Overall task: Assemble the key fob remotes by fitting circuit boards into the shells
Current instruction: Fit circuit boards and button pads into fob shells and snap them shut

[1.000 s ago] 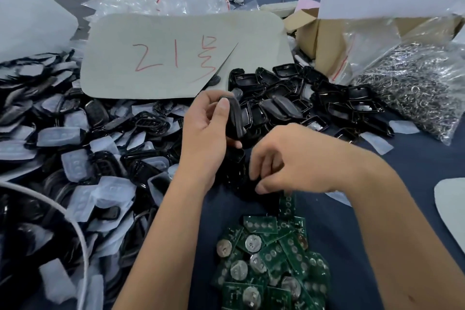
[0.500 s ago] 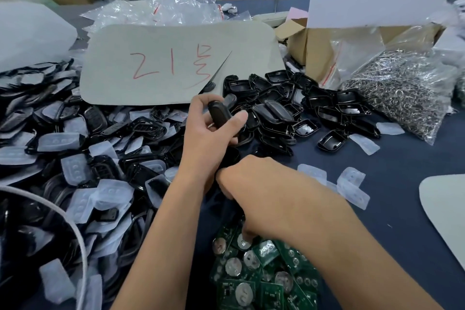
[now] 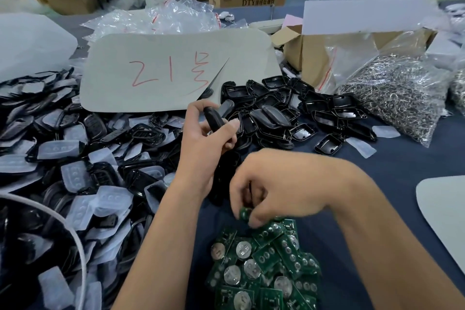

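Above the heap of green circuit boards (image 3: 261, 277) on the dark blue table (image 3: 402, 173), my right hand (image 3: 274, 184) curls its fingertips around one circuit board (image 3: 244, 213), pinching it just over the pile. Farther out, my left hand (image 3: 201, 143) grips a black shell (image 3: 214, 121) between thumb and curled fingers, raised near the loose black shells (image 3: 297, 108). Clear button pads (image 3: 83, 176) lie mixed with shells at my left
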### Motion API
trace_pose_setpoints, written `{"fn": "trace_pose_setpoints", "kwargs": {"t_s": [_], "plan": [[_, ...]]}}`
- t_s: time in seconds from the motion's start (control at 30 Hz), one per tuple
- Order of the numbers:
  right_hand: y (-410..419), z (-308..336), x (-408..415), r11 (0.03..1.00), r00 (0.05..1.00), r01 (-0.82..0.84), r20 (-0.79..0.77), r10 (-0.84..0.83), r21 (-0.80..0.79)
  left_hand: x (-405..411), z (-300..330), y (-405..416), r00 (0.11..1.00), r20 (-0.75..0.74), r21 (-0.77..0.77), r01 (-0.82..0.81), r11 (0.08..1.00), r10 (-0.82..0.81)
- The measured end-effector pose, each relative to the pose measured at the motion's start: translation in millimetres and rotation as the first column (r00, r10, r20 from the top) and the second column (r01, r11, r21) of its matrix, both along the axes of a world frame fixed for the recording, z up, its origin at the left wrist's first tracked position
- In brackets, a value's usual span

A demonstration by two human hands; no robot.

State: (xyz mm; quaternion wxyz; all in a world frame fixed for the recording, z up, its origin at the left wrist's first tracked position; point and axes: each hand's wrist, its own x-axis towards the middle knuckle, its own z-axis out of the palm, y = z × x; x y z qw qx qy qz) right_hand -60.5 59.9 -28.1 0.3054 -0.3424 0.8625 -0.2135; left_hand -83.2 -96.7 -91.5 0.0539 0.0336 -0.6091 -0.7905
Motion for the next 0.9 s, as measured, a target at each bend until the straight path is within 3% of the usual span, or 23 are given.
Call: {"fn": "trace_pose_setpoints", "kwargs": {"t_s": [0.1, 0.2, 0.33, 0.4, 0.73, 0.9], "plan": [[14, -7, -14, 0.905, 0.978, 0.207, 0.080, -0.191, -0.372, 1, 1, 3, 1.000, 0.005, 0.039, -0.008, 0.999, 0.007], [17, -30, -23, 0.573, 0.872, 0.447, 0.192, -0.450, -0.687, 0, 2, 3, 1.000, 0.026, 0.085, 0.010, 0.996, -0.012], [13, -53, -29, 0.200, 0.720, 0.596, 0.407, -0.563, -0.778, -2, 1, 1, 0.997, 0.055, 0.056, 0.046, 0.997, -0.049], [10, -59, -31, 0.092, 0.659, 0.628, 0.465, -0.591, -0.773, -2, 0, 2, 0.998, 0.056, 0.017, 0.041, 0.999, -0.042], [4, -65, -34, -0.092, 0.535, 0.630, 0.517, -0.669, -0.771, -2, -2, 3, 0.998, 0.055, 0.069, 0.026, 0.997, -0.030], [3, -66, -35, -0.152, 0.514, 0.608, 0.532, -0.673, -0.779, 2, -2, 8, 0.996, -0.086, -0.179, -0.035, 0.983, 0.020]]}}
